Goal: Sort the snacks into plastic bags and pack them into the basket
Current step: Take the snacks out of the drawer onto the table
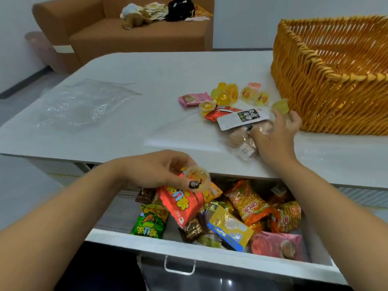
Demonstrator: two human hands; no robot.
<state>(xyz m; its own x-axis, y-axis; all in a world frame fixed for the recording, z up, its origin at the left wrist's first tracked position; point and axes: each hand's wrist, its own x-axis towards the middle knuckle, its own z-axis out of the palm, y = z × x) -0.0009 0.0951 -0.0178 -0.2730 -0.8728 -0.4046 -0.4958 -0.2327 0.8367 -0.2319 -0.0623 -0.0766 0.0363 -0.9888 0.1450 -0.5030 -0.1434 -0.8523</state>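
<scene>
An open white drawer [189, 250] under the table holds several snack packets [249, 204]. Above its back edge my left hand [159, 171] grips a small clear jelly cup [197, 177]. On the table, my right hand [277, 133] pinches a pale yellow-green jelly cup [280, 106] beside the orange wicker basket [327, 80]. A pile of jelly cups [228, 94], small packets and a clear bag of round cakes [241, 139] lies just left of that hand. Clear plastic bags [84, 103] lie flat at the table's left.
The white table [168, 76] runs from the plastic bags on the left to the basket at the right. A brown sofa [126, 32] with soft toys and a black bag stands behind it. The drawer front has a metal handle [179, 265].
</scene>
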